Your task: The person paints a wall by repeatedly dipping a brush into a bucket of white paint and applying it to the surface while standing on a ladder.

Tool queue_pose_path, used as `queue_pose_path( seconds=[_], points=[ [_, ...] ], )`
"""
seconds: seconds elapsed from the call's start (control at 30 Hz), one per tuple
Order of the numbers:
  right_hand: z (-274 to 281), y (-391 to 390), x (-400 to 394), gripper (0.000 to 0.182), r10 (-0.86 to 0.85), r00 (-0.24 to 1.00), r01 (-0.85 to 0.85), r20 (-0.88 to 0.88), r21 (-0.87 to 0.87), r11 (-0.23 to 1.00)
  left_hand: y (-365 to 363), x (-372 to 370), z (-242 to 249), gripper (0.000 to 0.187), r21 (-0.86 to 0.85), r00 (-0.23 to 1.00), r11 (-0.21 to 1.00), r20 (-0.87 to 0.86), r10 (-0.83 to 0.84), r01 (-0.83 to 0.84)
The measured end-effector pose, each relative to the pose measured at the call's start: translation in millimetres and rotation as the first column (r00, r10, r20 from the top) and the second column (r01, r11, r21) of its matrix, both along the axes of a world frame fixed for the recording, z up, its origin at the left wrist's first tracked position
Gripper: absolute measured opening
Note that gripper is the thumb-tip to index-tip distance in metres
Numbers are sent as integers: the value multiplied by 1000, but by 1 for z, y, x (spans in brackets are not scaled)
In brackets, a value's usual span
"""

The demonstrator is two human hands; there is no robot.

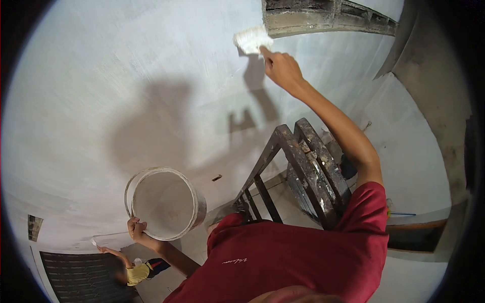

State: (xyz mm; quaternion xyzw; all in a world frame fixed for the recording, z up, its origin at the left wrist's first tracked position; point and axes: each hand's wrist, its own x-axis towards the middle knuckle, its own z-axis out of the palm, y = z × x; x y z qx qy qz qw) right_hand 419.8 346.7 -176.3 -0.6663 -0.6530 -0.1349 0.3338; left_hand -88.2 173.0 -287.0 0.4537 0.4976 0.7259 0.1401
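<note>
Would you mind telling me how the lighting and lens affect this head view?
Head view: fisheye lens bends the wall and darkens the corners; hard light throws sharp shadows of the right hand, brush and bucket onto the wall.

We cannot see the brush [251, 39] handle; our right hand [281, 68] covers it. Our left hand [137, 230] hides part of the bucket [164, 203] rim. The ladder [303, 169] feet vanish behind our red shirt [298, 257]. The other person [132, 270] below is blurred and small.
</note>
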Motion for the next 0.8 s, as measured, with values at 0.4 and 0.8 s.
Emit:
queue_pose_path(
  seconds=[0.4, 0.8],
  points=[
    [-71, -1, -1, 28, 141, 990, -132, -7, -401, 907, -3, -2, -5, 10, 58, 990, 992, 83, -118, 113],
    [107, -32, -58, 18, 175, 980, -197, 94, 355, 914, 5, 20, 21, 5, -40, 997, 999, 82, 3, 0]
  ],
)
